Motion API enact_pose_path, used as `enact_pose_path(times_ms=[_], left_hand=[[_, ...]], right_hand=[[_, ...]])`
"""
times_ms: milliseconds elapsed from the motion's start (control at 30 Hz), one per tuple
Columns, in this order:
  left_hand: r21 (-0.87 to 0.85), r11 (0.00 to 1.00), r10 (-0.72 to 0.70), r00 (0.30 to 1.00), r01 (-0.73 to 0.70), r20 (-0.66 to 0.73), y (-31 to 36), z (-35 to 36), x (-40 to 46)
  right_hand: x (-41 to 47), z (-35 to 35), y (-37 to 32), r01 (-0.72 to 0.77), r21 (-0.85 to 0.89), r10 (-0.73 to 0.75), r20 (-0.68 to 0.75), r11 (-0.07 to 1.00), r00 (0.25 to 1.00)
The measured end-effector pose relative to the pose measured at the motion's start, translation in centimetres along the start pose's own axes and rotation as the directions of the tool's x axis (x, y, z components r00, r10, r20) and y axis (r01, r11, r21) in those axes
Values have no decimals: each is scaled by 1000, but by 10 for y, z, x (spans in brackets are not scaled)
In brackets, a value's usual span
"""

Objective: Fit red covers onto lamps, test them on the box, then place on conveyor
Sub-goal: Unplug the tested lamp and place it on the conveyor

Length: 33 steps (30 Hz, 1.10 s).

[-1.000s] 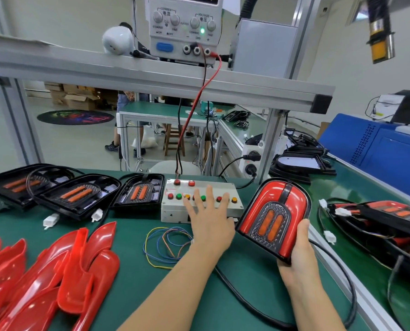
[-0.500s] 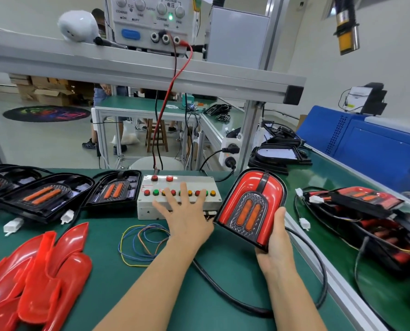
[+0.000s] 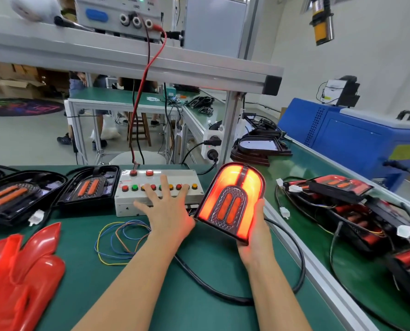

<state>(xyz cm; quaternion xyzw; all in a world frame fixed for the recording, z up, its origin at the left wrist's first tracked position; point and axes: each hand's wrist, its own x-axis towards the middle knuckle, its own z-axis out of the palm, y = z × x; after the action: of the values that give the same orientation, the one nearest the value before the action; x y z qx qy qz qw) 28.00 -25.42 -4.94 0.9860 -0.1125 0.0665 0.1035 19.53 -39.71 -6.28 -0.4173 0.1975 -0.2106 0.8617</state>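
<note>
My right hand grips the lower edge of a lamp with a red cover, held upright and glowing orange-red. My left hand lies with fingers spread over the white test box, its fingertips on the row of coloured buttons. Loose red covers are piled at the lower left. Two uncovered black lamps sit left of the box. The green conveyor runs along the right.
Several finished lamps with cables lie on the conveyor. A thick black cable loops across the green mat, and thin coloured wires coil near the box. A power supply stands on the overhead shelf. A blue machine is far right.
The lamp in my right hand has lit up bright orange-red. My left hand's fingers shifted along the button row. The view has moved closer and slightly left.
</note>
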Motion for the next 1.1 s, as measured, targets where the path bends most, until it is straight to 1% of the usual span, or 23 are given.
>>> enact_pose_path(times_ms=[600, 933, 1100], left_hand=[[21, 1000, 9, 1000, -9, -8, -1, 2, 0], [48, 999, 15, 1000, -14, -25, -3, 5, 1], [71, 997, 21, 998, -16, -66, -3, 5, 1]], right_hand=[[1, -2, -1, -5, -3, 5, 16, 1000, 1000], [3, -2, -2, -5, 26, 4, 21, 1000, 1000], [4, -2, -2, -10, 17, 10, 21, 1000, 1000]])
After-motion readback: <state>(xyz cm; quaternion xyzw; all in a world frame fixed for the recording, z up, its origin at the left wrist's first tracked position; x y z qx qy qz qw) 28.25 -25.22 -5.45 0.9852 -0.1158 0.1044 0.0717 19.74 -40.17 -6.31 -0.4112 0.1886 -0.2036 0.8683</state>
